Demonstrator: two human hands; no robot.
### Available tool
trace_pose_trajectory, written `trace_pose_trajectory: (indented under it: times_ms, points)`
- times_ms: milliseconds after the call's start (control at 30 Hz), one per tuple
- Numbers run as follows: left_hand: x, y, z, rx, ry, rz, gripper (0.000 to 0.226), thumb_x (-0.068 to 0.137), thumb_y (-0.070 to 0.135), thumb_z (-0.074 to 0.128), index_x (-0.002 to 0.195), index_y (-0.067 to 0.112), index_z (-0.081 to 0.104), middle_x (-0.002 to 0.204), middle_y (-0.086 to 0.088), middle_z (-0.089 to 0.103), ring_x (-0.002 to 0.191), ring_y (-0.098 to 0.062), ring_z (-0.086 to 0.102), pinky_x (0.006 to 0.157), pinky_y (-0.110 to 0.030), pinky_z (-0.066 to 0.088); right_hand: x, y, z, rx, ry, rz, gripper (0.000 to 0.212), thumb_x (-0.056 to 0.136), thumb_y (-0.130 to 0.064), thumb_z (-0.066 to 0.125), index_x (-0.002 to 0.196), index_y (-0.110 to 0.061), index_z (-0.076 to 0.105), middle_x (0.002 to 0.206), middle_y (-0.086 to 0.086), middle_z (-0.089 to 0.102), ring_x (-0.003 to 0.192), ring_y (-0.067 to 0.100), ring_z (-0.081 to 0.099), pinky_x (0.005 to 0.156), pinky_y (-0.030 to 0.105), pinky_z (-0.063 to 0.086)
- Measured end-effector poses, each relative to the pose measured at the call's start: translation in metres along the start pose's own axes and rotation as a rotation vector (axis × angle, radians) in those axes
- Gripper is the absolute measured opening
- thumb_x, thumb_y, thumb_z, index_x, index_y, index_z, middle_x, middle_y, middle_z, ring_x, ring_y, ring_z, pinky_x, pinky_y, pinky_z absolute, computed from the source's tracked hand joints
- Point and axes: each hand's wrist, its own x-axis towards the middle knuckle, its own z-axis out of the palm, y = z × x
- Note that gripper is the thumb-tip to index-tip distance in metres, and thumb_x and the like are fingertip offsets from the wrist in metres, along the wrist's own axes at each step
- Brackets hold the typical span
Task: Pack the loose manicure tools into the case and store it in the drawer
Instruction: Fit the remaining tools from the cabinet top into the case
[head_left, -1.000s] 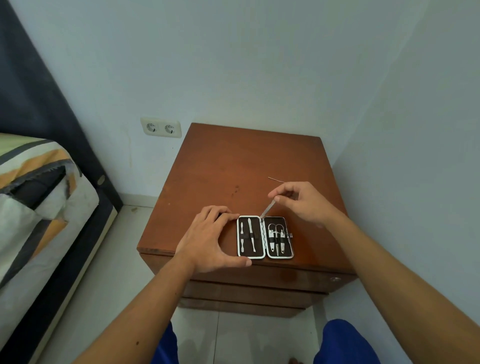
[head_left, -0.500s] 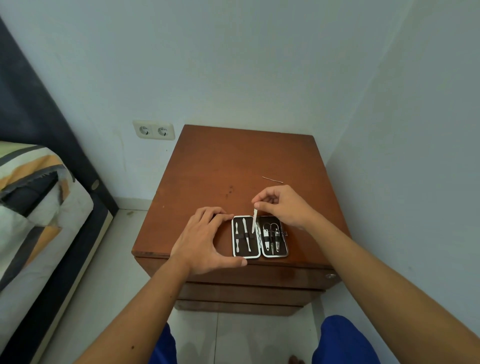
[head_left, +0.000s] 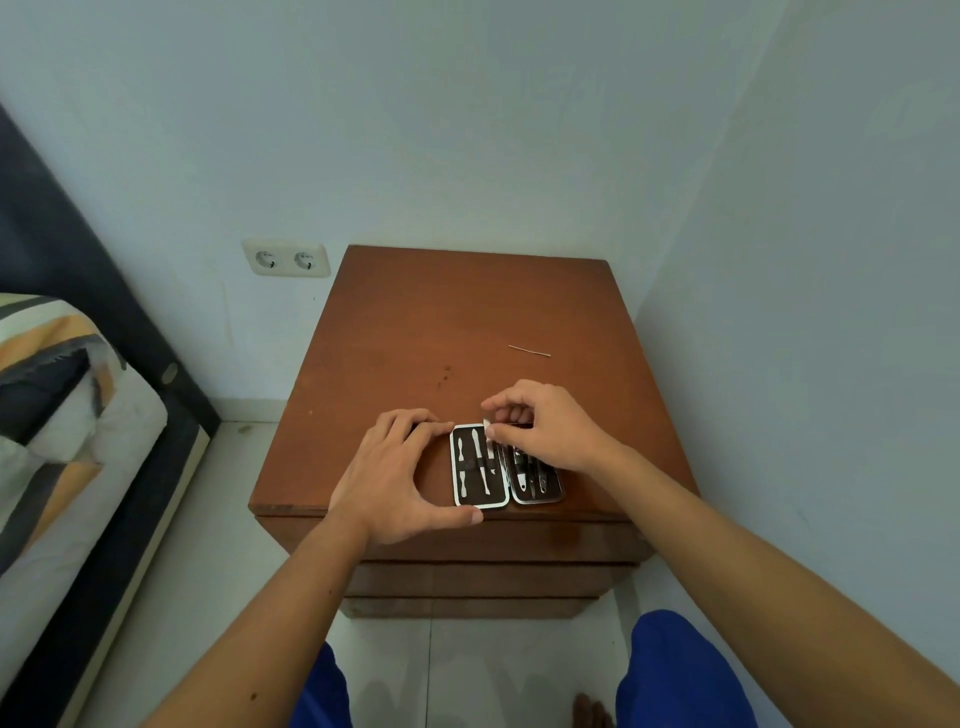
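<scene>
An open manicure case, dark inside with a white rim, lies near the front edge of a brown wooden nightstand. Its left half holds two metal tools, and its right half holds several more, partly hidden by my right hand. My left hand braces the case's left side, thumb at the front corner and fingers at the back corner. My right hand pinches a flat silver tool that stands at the right side of the left half. A thin metal tool lies loose further back.
The nightstand stands in a corner, with walls behind and to the right. Its drawer fronts below the top are closed. A bed with a dark frame is at the left. A double wall socket sits left of the nightstand. My blue-clad knees are below.
My right hand has carried the silver tool from behind the case's right half to the left half and lowered it into the case. My left hand has stayed on the case.
</scene>
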Motion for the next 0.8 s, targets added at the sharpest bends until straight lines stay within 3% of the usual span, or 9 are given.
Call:
trace_pose_trajectory:
  times_ms: [133, 400, 633, 800]
  points:
    - [0.0, 0.0, 0.0, 0.0, -0.002, -0.002, 0.115, 0.059, 0.097, 0.07, 0.152, 0.033, 0.049, 0.145, 0.017, 0.043, 0.141, -0.006, 0.031, 0.121, -0.033, 0.032, -0.009, -0.001, -0.001, -0.147, -0.091, -0.046, 0.057, 0.08, -0.05, 0.083, 0.132, -0.03, 0.07, 0.115, -0.017, 0.055, 0.112, 0.004, 0.053, 0.1, 0.023, 0.044]
    - [0.0, 0.001, 0.0, 0.006, 0.003, 0.003, 0.114, 0.059, 0.097, 0.07, 0.152, 0.032, 0.05, 0.145, 0.017, 0.044, 0.141, -0.007, 0.032, 0.121, -0.031, 0.03, -0.014, 0.0, -0.004, -0.235, -0.157, -0.095, 0.064, 0.077, -0.056, 0.083, 0.132, -0.029, 0.068, 0.121, -0.017, 0.046, 0.12, 0.005, 0.042, 0.109, 0.03, 0.041]
    - [0.0, 0.001, -0.001, 0.003, -0.001, -0.004, 0.115, 0.057, 0.096, 0.071, 0.151, 0.032, 0.05, 0.144, 0.016, 0.043, 0.141, -0.008, 0.032, 0.121, -0.031, 0.029, -0.019, 0.0, -0.004, -0.236, -0.151, -0.121, 0.066, 0.073, -0.062, 0.082, 0.126, -0.025, 0.07, 0.122, -0.014, 0.046, 0.12, 0.008, 0.045, 0.107, 0.034, 0.045]
    - [-0.001, 0.002, -0.001, 0.006, -0.004, -0.001, 0.117, 0.058, 0.096, 0.07, 0.153, 0.031, 0.05, 0.146, 0.015, 0.043, 0.141, -0.007, 0.03, 0.123, -0.031, 0.028, -0.021, 0.002, -0.003, -0.18, -0.122, -0.101, 0.064, 0.073, -0.062, 0.082, 0.127, -0.03, 0.07, 0.119, -0.019, 0.05, 0.113, 0.003, 0.051, 0.099, 0.023, 0.046]
